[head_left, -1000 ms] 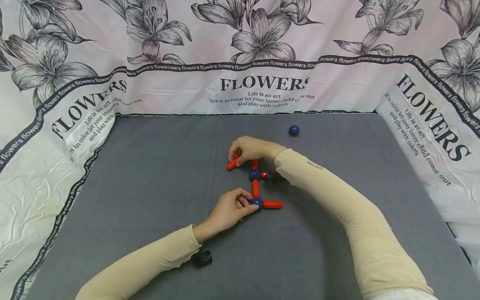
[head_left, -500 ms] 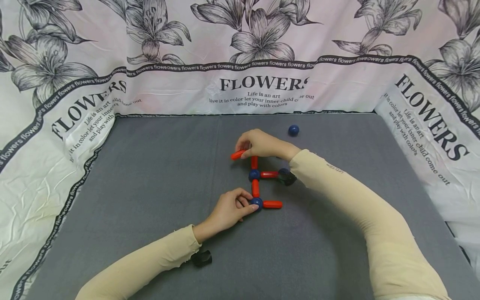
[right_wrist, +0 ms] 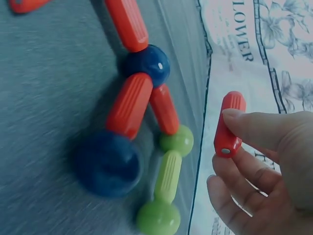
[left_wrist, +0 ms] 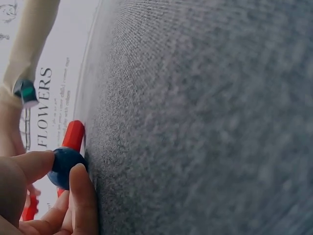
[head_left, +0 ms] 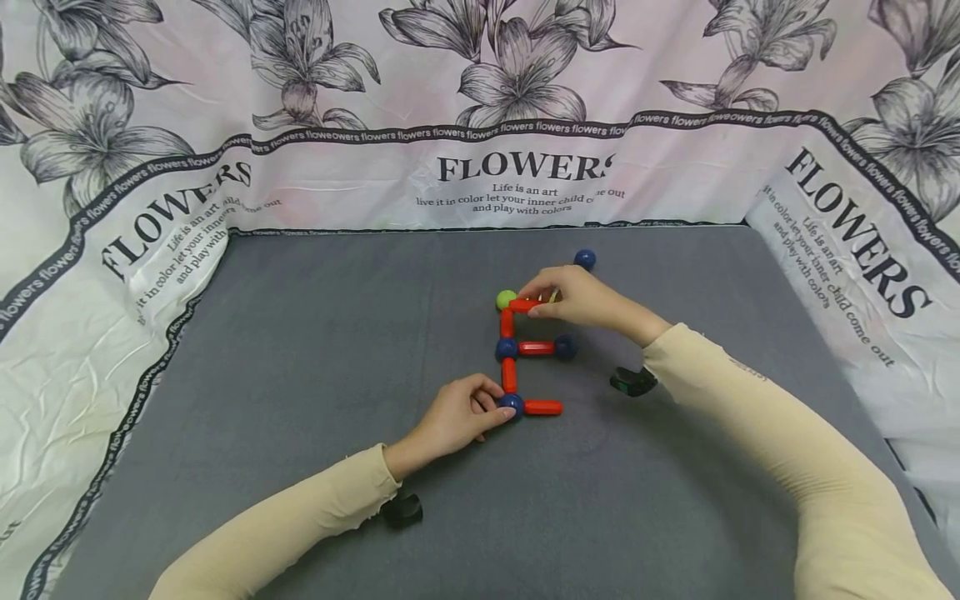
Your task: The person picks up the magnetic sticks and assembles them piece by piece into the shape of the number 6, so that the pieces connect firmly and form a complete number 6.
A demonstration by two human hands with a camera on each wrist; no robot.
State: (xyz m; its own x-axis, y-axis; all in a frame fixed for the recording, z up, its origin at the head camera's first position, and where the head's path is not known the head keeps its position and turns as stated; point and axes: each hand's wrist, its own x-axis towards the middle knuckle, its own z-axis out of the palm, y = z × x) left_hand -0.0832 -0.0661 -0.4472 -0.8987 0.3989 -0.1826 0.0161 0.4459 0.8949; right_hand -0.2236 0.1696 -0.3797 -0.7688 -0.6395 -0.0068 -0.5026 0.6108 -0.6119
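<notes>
My left hand point(head_left: 465, 408) pinches a blue ball point(head_left: 512, 406) at the near end of a flat figure of rods and balls. A red rod point(head_left: 543, 407) sticks out right from that ball. Another red rod point(head_left: 509, 375) leads up to a middle blue ball point(head_left: 507, 348). From there a red rod reaches right to a further blue ball point(head_left: 566, 347), and one runs up to a green ball point(head_left: 507, 299). In the right wrist view, a green rod point(right_wrist: 168, 176) joins it to a second green ball point(right_wrist: 159, 218). My right hand point(head_left: 573, 296) holds a loose red magnetic rod point(right_wrist: 230, 124) above them, apart from the figure.
A loose blue ball point(head_left: 585, 260) lies at the back, beyond my right hand. The grey tabletop point(head_left: 322, 333) is bordered by a white flower-printed cloth point(head_left: 525, 187) at the back and sides. Black wrist cameras hang below both sleeves.
My right hand has moved right with the red rod, from left of the figure to its upper right. The green ball has come into sight. My left hand stays on the blue ball.
</notes>
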